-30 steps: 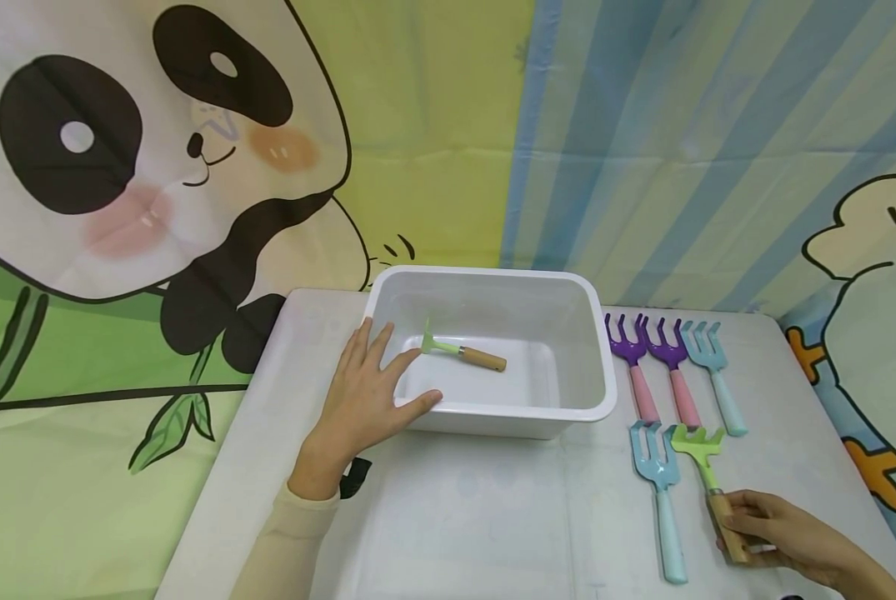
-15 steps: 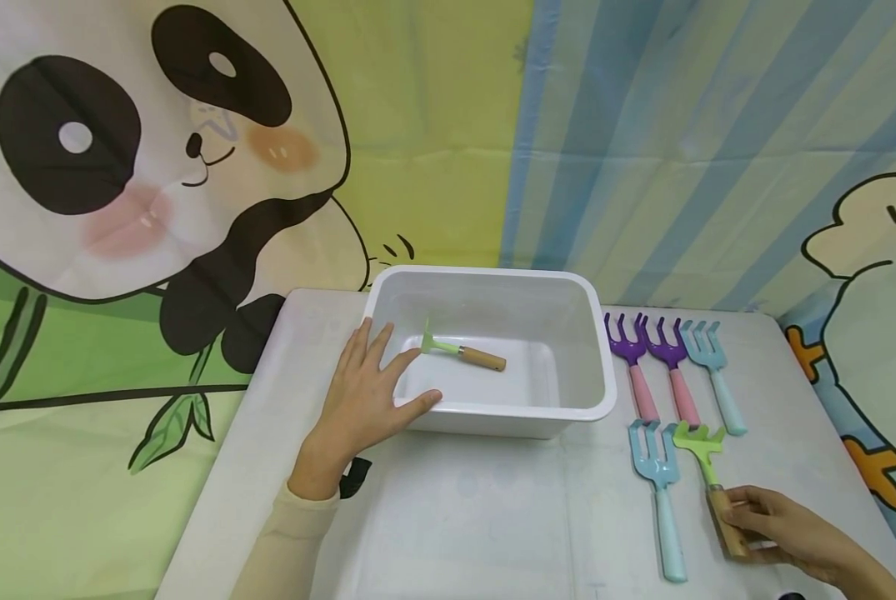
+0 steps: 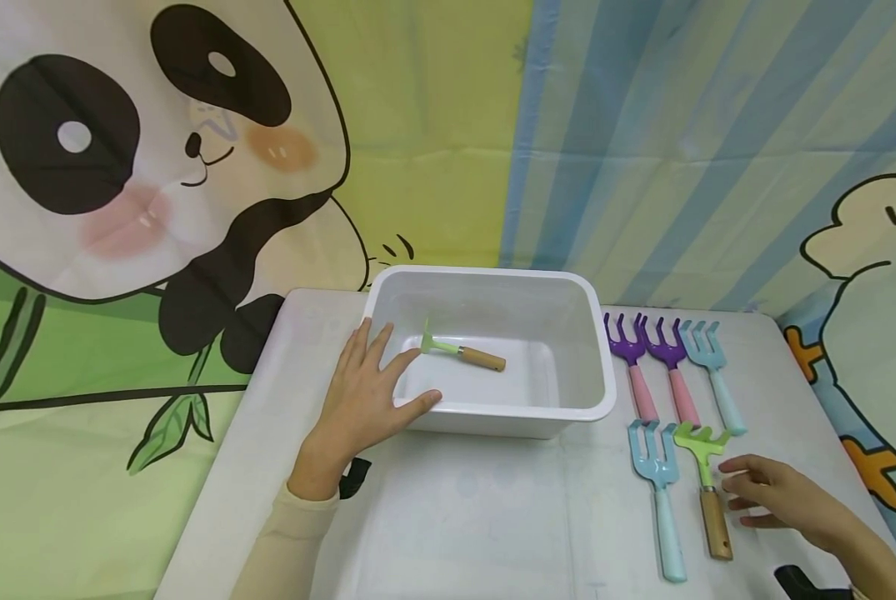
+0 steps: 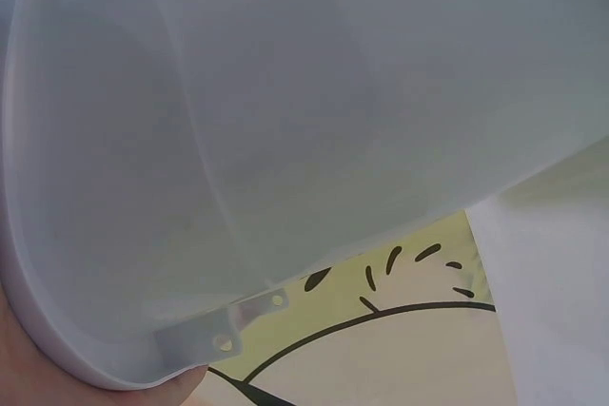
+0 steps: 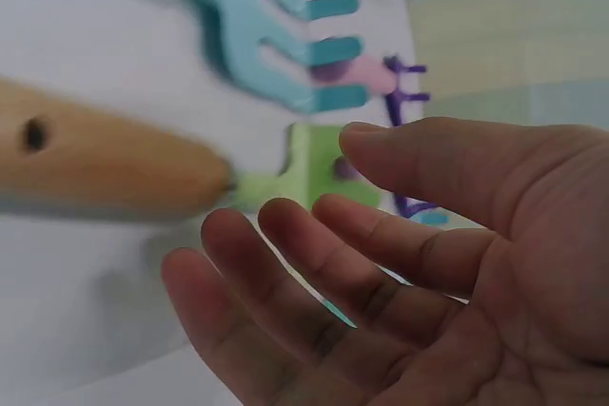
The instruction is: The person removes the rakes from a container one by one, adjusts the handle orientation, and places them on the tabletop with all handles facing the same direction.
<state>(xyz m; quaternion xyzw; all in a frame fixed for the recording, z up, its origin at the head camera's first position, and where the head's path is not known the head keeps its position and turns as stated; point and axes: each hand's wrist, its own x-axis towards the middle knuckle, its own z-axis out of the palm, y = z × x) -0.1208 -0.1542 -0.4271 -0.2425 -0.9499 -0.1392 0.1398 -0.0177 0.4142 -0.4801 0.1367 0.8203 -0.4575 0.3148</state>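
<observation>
In the head view my left hand rests on the near left corner of a white plastic tub, fingers spread over its rim. The left wrist view shows the tub's outer wall close up. Inside the tub lies a small green rake with a wooden handle. My right hand is just right of a green hand rake, which lies on the table. In the right wrist view, relaxed fingers with nothing between them are beside that rake's wooden handle.
A light blue hand fork lies left of the green rake. Behind them are two purple forks with pink handles and another light blue fork. A cartoon-printed cloth hangs behind the white table.
My right hand has let go of the green rake's handle and moved up and slightly away to the right. The rake now lies a little straighter. My left hand has stayed put.
</observation>
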